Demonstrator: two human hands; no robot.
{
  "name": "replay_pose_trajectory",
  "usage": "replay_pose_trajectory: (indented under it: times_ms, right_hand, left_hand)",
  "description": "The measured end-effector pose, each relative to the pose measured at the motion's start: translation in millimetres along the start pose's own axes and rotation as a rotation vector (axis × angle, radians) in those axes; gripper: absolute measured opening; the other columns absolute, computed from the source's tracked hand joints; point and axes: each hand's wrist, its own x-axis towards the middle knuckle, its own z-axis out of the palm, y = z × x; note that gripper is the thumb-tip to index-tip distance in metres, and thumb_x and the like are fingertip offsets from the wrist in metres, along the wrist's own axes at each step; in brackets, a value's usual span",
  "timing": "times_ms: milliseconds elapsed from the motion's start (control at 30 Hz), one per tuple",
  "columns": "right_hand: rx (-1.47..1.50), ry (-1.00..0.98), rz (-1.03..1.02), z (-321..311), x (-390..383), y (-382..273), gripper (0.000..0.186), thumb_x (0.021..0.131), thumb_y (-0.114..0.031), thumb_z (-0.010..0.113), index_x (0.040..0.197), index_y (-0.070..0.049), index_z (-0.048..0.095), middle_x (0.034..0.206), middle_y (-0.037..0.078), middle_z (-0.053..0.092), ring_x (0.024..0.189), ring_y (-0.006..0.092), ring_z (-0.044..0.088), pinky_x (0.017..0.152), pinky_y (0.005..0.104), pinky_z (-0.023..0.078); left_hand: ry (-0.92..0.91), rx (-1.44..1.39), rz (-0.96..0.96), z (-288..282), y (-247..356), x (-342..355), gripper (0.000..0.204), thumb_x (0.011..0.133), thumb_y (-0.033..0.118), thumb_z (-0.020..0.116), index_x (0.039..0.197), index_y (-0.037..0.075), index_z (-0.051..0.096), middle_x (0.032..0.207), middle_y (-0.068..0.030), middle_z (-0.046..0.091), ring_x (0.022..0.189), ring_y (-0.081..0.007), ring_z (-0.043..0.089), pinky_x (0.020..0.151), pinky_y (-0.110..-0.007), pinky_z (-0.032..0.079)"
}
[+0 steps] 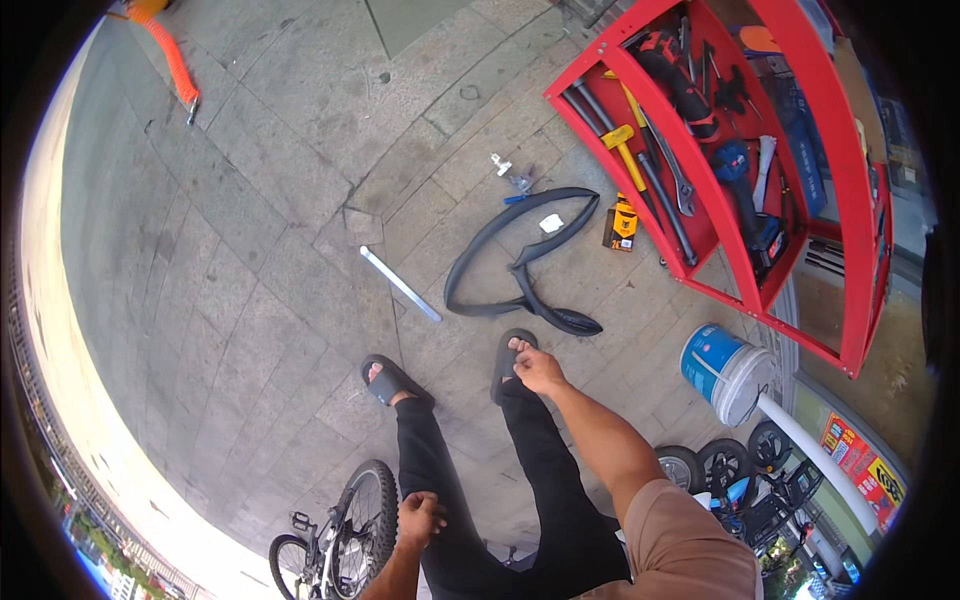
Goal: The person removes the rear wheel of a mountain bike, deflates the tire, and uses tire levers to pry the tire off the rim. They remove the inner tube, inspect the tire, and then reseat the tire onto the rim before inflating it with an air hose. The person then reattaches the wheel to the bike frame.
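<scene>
My left hand [421, 517] is closed, its fingers curled beside my left thigh, close to a bicycle wheel [368, 520]. Over my right foot, my right hand [540, 371] has its fingers drawn together. Whether either hand holds anything small is hidden. A flat black inner tube [462, 268] lies in a loop on the paving ahead of my feet, touching neither hand. Within the loop rests a small white piece [551, 224]. To the left is a pale, flat strip [400, 284]. A yellow and black box [621, 222] stands just right of the tube.
A red tool rack [722, 245] at the right holds a yellow-headed hammer [619, 137], wrenches and power tools. Below it leans a blue and white bucket [712, 366]. An orange coiled hose [172, 58] lies far left. Small wheels [725, 466] crowd the lower right.
</scene>
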Motion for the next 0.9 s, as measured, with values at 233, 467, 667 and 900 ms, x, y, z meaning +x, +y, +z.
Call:
replay_pose_trajectory:
  times_ms: [233, 467, 667, 900]
  right_hand:
    - [-0.092, 0.321, 0.023, 91, 130, -26, 0.036, 0.071, -0.026, 0.066, 0.102, -0.008, 0.058, 0.095, 0.013, 0.059, 0.097, 0.031, 0.053, 0.086, 0.0395, 0.042]
    - [-0.435, 0.421, -0.155, 132, 185, -62, 0.033, 0.067, -0.025, 0.069, 0.093, -0.007, 0.058, 0.097, 0.01, 0.058, 0.102, 0.0292, 0.046, 0.084, 0.043, 0.039]
    - [0.076, 0.558, -0.115, 97, 160, -24, 0.023, 0.068, -0.011, 0.063, 0.088, -0.006, 0.054, 0.097, 0.013, 0.055, 0.088, 0.0322, 0.053, 0.078, 0.041, 0.043]
    - [-0.225, 0.504, 0.354, 27, 179, 36, 0.046, 0.071, -0.018, 0.063, 0.113, -0.005, 0.051, 0.112, 0.015, 0.052, 0.1, 0.0332, 0.054, 0.088, 0.0378, 0.043]
  left_hand:
    - [0.028, -0.165, 0.008, -25, 9, -9, 0.015, 0.086, 0.015, 0.054, 0.095, 0.003, 0.049, 0.062, -0.011, 0.058, 0.035, -0.0152, 0.051, 0.028, -0.023, 0.035]
    - [0.166, -0.076, 0.026, -45, 4, -19, 0.028, 0.088, 0.02, 0.053, 0.11, 0.004, 0.044, 0.068, -0.0066, 0.057, 0.042, -0.0094, 0.048, 0.033, -0.02, 0.036]
    - [0.101, 0.135, 0.134, -89, -56, -4, 0.026, 0.088, 0.02, 0.053, 0.108, 0.004, 0.046, 0.069, -0.0069, 0.058, 0.042, -0.0097, 0.049, 0.034, -0.021, 0.037]
    - [0.109, 0.109, 0.153, -75, -40, 0, 0.025, 0.088, 0.021, 0.054, 0.108, 0.009, 0.046, 0.068, -0.0059, 0.059, 0.041, -0.0094, 0.047, 0.034, -0.021, 0.037]
